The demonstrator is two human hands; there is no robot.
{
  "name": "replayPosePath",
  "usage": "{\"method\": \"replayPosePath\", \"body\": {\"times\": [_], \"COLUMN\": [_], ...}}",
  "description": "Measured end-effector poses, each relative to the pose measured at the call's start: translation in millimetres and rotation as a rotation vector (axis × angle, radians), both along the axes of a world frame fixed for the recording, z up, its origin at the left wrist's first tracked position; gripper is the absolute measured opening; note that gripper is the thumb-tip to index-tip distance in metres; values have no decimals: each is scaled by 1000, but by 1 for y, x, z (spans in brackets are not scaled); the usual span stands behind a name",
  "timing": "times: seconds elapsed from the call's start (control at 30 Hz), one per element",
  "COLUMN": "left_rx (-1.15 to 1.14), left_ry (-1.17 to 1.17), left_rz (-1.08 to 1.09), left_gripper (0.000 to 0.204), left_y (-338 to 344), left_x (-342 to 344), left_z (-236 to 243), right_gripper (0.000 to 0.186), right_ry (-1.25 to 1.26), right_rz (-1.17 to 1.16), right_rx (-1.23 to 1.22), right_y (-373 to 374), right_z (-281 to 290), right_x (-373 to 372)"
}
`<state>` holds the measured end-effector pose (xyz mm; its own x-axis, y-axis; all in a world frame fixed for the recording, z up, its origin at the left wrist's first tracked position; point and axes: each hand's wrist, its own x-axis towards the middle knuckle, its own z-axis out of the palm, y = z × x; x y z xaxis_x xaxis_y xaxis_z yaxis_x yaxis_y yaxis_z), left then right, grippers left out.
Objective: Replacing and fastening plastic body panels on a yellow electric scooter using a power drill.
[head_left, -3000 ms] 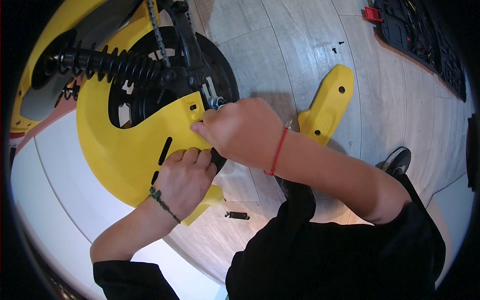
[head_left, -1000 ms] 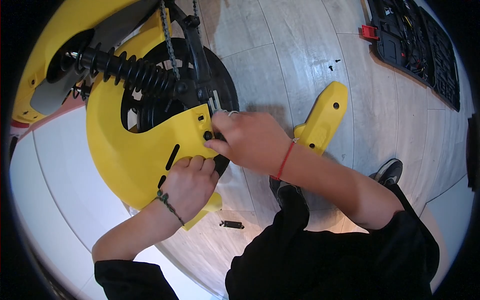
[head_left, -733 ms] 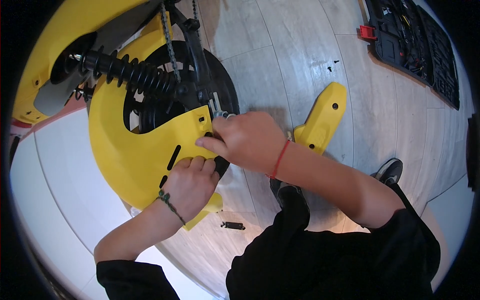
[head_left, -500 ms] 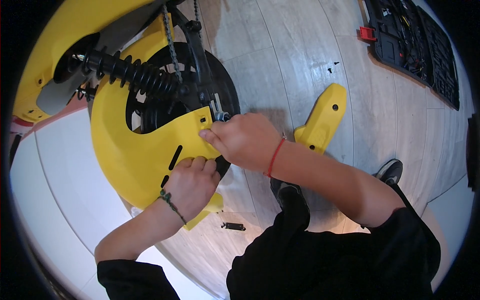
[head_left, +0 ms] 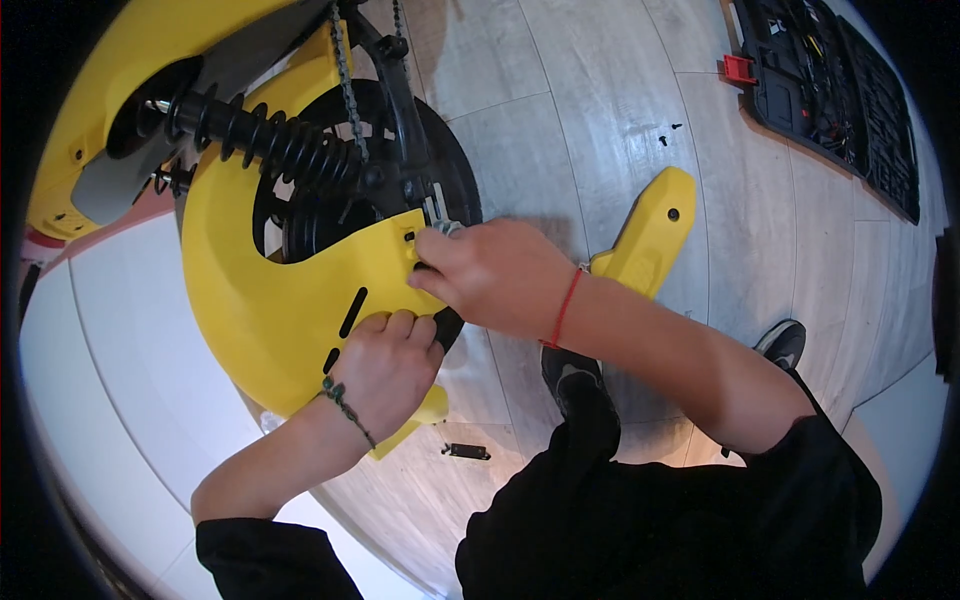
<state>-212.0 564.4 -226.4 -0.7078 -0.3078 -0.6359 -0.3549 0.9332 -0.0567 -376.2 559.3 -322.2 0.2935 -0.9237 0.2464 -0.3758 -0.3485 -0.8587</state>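
A yellow plastic rear fender (head_left: 270, 310) curves around a black wheel (head_left: 455, 160). My left hand (head_left: 388, 365) is closed over the fender's lower edge, its fingers curled and their tips hidden. At the fender's right corner, by the metal axle end (head_left: 445, 226), my right hand (head_left: 495, 275) grips the edge. Its thumb and a bent finger lie around a dark spot in the yellow plastic, while the other fingers are hidden behind the hand. Above the fender, a black coil-spring shock absorber (head_left: 270, 140) and a chain (head_left: 348, 95) show.
On the wood-look floor, a yellow cover (head_left: 650, 235) lies to the right, with two small dark screws (head_left: 663, 140) beyond it. An open black tool case (head_left: 815, 90) stands far right. A small black part (head_left: 466, 452) lies near my left hand, by another yellow piece (head_left: 430, 408).
My right hand has shifted slightly right and its thumb has lifted, uncovering a dark spot near the fender's corner. The left hand keeps its place.
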Motion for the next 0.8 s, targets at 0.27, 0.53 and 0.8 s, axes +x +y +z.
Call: {"method": "replayPosePath", "body": {"times": [0.27,0.53,0.8], "left_rx": [11,14,10], "left_ry": [24,35,31], "left_rz": [-3,19,16], "left_gripper": [8,8,7], "left_y": [-2,-2,-2], "left_x": [1,3,4], "left_z": [0,-1,-2], "right_gripper": [28,28,27], "right_ry": [106,203,138], "right_rz": [90,39,89], "right_rx": [38,163,81], "right_y": [-3,-5,-4], "right_z": [-2,7,3], "right_x": [-6,-3,-3]}}
